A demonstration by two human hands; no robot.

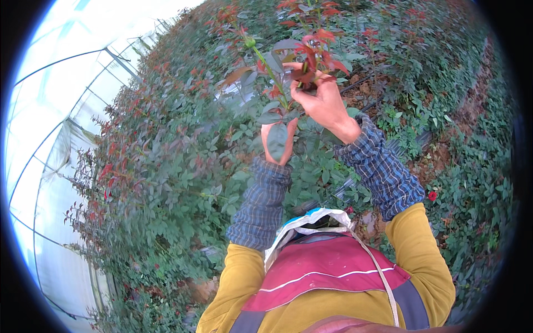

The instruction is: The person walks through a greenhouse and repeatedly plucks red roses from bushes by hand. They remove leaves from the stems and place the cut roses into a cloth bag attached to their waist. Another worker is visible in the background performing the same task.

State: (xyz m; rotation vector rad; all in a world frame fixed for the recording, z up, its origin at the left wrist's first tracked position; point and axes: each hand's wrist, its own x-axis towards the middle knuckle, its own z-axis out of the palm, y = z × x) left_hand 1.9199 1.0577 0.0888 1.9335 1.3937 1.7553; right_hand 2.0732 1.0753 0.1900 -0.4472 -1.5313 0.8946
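Note:
A green rose stem (271,72) with a small closed bud (250,42) at its tip rises in front of me, leaning left. Low on this stem is my left hand (282,143), its fingers closed around it and partly covered by a large dark-green leaf (277,141). Up and to the right, my right hand (326,108) is closed, thumb and fingers pinching a shoot with dark-red leaves (311,61). Those leaves hide some of its fingertips. Both wrists wear blue checked sleeve covers.
Dense rose bushes (183,166) surround me, many with reddish young tops. An apron (333,263) and a white bag-like cloth (288,230) hang at my front. Bare soil (438,161) shows at right. A red bloom (432,196) is low there. Greenhouse framing (69,116) stands left.

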